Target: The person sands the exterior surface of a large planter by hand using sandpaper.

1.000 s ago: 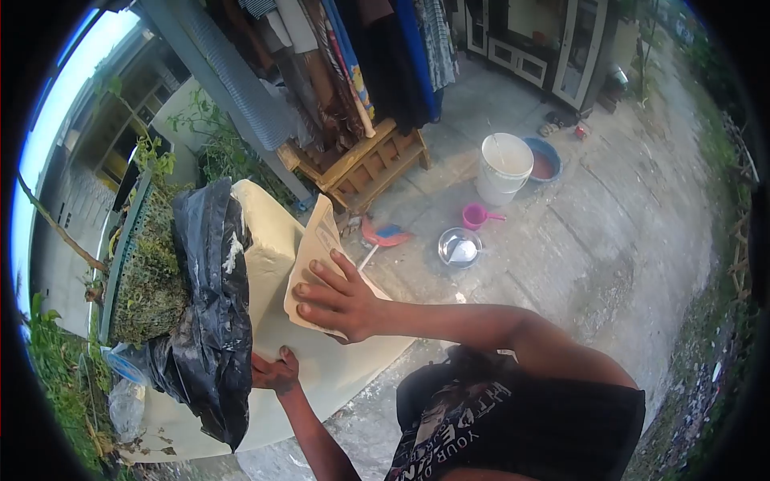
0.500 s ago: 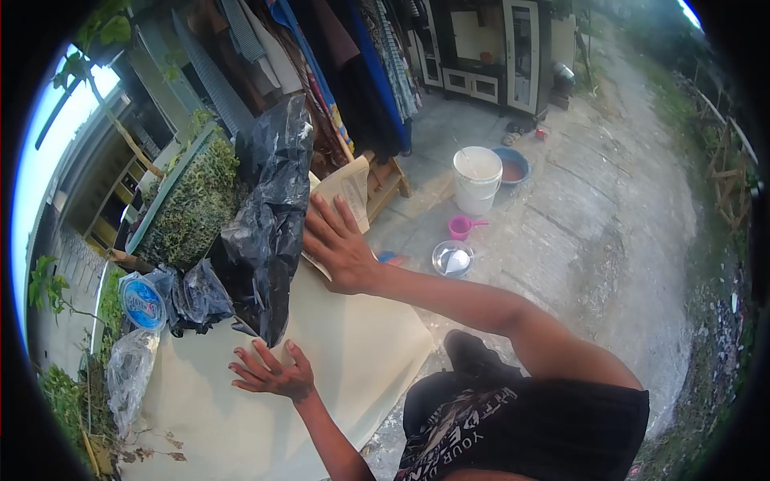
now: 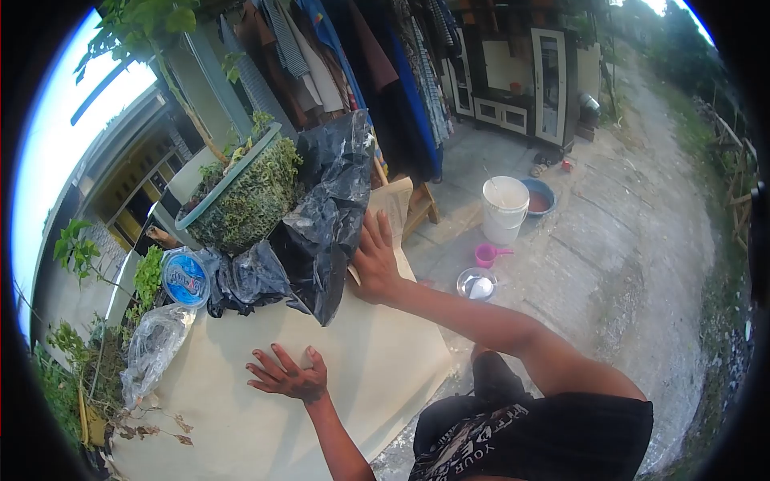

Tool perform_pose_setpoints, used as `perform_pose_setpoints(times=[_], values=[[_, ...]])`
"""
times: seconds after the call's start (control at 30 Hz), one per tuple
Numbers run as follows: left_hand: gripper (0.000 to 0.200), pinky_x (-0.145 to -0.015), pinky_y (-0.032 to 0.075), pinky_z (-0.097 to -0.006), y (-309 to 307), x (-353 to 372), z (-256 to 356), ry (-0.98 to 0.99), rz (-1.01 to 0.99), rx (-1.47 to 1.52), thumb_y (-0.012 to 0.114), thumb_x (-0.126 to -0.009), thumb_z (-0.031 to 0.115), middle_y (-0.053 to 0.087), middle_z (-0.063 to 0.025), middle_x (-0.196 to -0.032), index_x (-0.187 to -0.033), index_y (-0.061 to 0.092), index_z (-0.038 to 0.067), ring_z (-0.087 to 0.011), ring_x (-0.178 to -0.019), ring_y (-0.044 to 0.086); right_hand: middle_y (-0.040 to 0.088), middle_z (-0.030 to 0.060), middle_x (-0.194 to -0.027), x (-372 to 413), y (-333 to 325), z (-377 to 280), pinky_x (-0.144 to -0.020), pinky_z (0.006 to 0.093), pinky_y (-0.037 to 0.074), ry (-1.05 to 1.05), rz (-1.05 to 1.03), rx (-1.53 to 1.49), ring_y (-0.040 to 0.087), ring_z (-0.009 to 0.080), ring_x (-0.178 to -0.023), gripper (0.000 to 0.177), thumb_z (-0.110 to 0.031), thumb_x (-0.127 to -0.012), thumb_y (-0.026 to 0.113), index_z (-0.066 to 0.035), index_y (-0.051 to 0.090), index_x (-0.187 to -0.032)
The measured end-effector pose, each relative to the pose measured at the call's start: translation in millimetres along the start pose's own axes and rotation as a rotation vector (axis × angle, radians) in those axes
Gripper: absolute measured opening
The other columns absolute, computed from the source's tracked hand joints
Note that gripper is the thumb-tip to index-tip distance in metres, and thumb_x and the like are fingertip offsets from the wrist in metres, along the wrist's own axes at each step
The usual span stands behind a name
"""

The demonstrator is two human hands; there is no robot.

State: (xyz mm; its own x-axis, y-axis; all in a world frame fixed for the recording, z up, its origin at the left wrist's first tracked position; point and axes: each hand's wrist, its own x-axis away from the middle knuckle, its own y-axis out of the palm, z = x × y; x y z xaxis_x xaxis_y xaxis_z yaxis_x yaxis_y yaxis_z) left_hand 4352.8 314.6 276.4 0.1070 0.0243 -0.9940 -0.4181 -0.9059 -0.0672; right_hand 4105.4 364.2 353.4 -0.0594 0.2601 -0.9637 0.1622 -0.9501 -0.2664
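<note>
Passage for the left hand (image 3: pixel 293 381) runs rightward across the pale surface (image 3: pixel 389 361). The black plastic bag (image 3: pixel 329 212) and mossy plant pot (image 3: pixel 245 192) block the far side; the transparent bag (image 3: pixel 156 345) obstructs the left edge. The right hand (image 3: pixel 375 260) and paper (image 3: pixel 393 204) obstruct the far right.

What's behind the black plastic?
The mossy planter and hanging clothes show partly behind the black plastic. Part of the planter and anything else the plastic covers can't be seen.

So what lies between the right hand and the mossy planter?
In the head view, the crumpled black plastic bag lies between the right hand and the mossy planter; I can't tell whether hand and bag touch.
</note>
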Motion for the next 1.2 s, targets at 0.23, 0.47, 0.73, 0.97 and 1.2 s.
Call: perform_pose_setpoints(times=[0.23,0.47,0.73,0.97,1.2], values=[[0.066,-0.118,0.011,-0.0627,-0.4,1.9,-3.3,0.032,0.003,0.014,0.047,-0.098,0.051,0.033,-0.0215,-0.157,-0.149,0.041,0.011,-0.0457,-0.147,0.025,0.027,-0.0031,-0.163,87.1,18.6,-23.6,-0.123,0.0527,0.009,-0.288,-0.265,-0.147,0.018,0.02,-0.153,0.083,-0.019,-0.077,0.066,-0.029,0.035,-0.154],[0.066,-0.119,0.009,-0.0614,1.1,3.0,-3.1,0.042,0.007,0.012,0.045,-0.098,0.052,0.033,-0.0224,-0.157,-0.15,0.041,0.011,-0.0458,-0.148,0.023,0.027,0.0055,-0.163,49.0,-4.0,-3.4,-0.121,0.0563,0.004,0.044,-0.054,-0.136,0.017,0.0313,-0.153,0.092,-0.022,-0.071,0.076,-0.025,0.035,-0.154],[0.06,-0.118,0.011,-0.0644,-0.6,5.2,-4.9,0.025,-0.03,0.013,0.042,-0.1,0.049,0.034,-0.0225,-0.156,-0.146,0.045,0.012,-0.0471,-0.147,0.022,0.029,0.0002,-0.163,97.3,32.7,-50.3,-0.123,0.052,0.007,-0.373,-0.242,-0.229,0.018,0.0223,-0.153,0.076,-0.02,-0.085,0.062,-0.027,0.034,-0.155],[0.051,-0.119,0.011,-0.0598,1.7,12.8,-8.4,0.051,-0.026,0.016,0.037,-0.105,0.038,0.034,-0.0224,-0.156,-0.146,0.046,0.01,-0.0452,-0.148,0.023,0.024,-0.0017,-0.164,109.0,-3.6,8.1,-0.123,0.0521,0.005,-0.244,-0.403,-0.113,0.015,0.0241,-0.153,0.084,-0.021,-0.08,0.068,-0.03,0.032,-0.155],[0.048,-0.119,0.011,-0.0593,0.3,10.3,-7.2,0.051,0.006,0.015,0.035,-0.105,0.034,0.035,-0.0219,-0.156,-0.144,0.047,0.01,-0.0445,-0.148,0.024,0.032,0.0146,-0.159,32.3,17.2,-44.3,-0.12,0.0582,0.004,-0.055,-0.016,-0.234,0.018,0.0361,-0.152,0.076,-0.019,-0.076,0.072,-0.018,0.046,-0.147]])
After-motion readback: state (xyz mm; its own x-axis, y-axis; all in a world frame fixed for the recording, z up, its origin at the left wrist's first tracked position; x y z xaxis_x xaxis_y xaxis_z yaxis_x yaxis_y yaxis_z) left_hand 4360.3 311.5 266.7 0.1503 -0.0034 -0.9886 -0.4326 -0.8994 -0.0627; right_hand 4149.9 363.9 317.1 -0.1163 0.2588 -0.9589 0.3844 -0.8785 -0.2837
